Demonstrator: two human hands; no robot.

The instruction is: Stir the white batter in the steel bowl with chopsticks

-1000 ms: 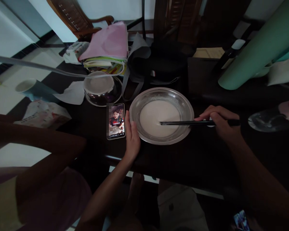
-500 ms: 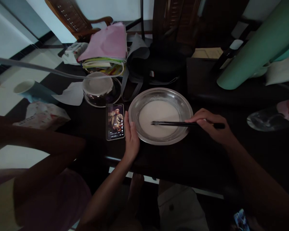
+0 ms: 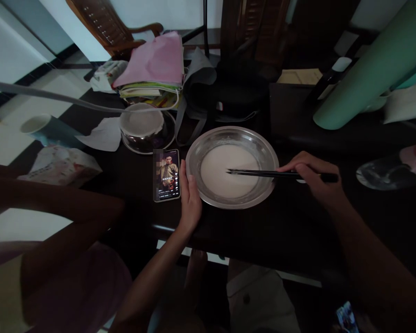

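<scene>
A wide metal bowl rests on the dark table, holding a pale, milky liquid. My left hand grips the bowl's left side, its thumb at the rim and the other fingers along the outside. In my right hand a pair of black chopsticks is held nearly level across the bowl's right rim. Their tips are close together over the middle of the liquid; whether they dip into it I cannot tell. Just left of my left hand lies a phone with its screen lit.
Behind the phone is an upside-down metal bowl. A blue cup and a printed packet stand further left. A green cylinder leans at right, near a clear plastic item. Another person's arm is at left.
My right hand has shifted right, pulling the chopsticks along, so their tips moved from left of the liquid's middle toward its centre. My left hand stays on the bowl.
</scene>
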